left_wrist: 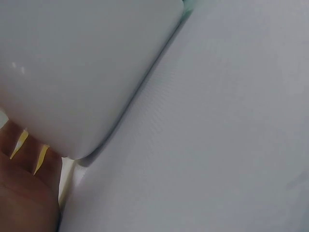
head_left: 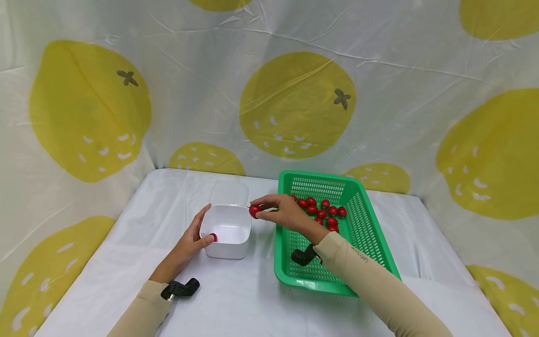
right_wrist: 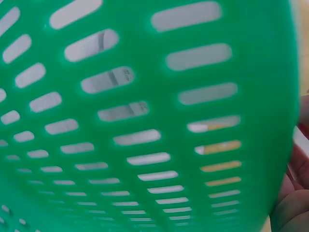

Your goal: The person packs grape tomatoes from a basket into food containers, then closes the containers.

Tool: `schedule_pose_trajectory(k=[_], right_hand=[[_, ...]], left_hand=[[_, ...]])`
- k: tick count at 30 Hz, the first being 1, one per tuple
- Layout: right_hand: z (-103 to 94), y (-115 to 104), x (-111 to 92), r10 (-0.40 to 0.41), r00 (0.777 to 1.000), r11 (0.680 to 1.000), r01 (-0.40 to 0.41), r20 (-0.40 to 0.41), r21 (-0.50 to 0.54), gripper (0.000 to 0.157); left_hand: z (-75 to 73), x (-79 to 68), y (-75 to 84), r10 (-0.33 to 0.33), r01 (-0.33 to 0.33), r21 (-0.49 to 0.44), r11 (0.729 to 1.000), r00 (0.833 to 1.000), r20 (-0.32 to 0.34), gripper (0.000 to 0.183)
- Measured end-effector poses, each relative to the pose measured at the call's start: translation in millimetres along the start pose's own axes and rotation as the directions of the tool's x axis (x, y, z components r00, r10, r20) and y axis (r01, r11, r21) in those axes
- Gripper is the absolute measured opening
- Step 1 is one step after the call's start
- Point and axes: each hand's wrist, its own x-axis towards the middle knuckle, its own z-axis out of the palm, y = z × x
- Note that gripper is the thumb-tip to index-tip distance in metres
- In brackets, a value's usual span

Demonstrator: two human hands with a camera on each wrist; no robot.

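In the head view my right hand (head_left: 283,211) pinches a red cherry tomato (head_left: 254,211) between thumb and fingertips, just off the right rim of a square white container (head_left: 225,251). My left hand (head_left: 191,241) grips that container at its left side, thumb over the rim and fingers along the wall. Inside it lies another cherry tomato (head_left: 214,237), partly hidden by the thumb. The left wrist view shows the container's smooth wall (left_wrist: 82,72) with my left hand (left_wrist: 29,179) against it. In the right wrist view my right hand (right_wrist: 297,188) is partly hidden behind green plastic.
A green slotted basket (head_left: 337,285) stands on the right, under my right forearm, with several cherry tomatoes (head_left: 321,214) toward its far part. Behind the white container lies a translucent lid (head_left: 229,193). White cloth (head_left: 236,299) covers the table; lemon-print fabric (head_left: 202,112) hangs around it.
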Motion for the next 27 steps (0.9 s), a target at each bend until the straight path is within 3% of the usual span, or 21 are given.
schedule_pose_trajectory(k=[12, 27], right_hand=[[12.7, -0.5, 8.7, -0.014, 0.999, 0.999, 0.015, 0.035, -0.04, 0.032], [14.8, -0.2, 8.8, 0.002, 0.999, 0.997, 0.001, 0.039, -0.072, 0.034]], left_hand=[[1.9, -1.5, 1.3, 0.003, -0.003, 0.004, 1.0, 1.0, -0.002, 0.08], [1.8, -0.9, 1.2, 0.009, -0.009, 0.017, 1.0, 1.0, -0.004, 0.079]])
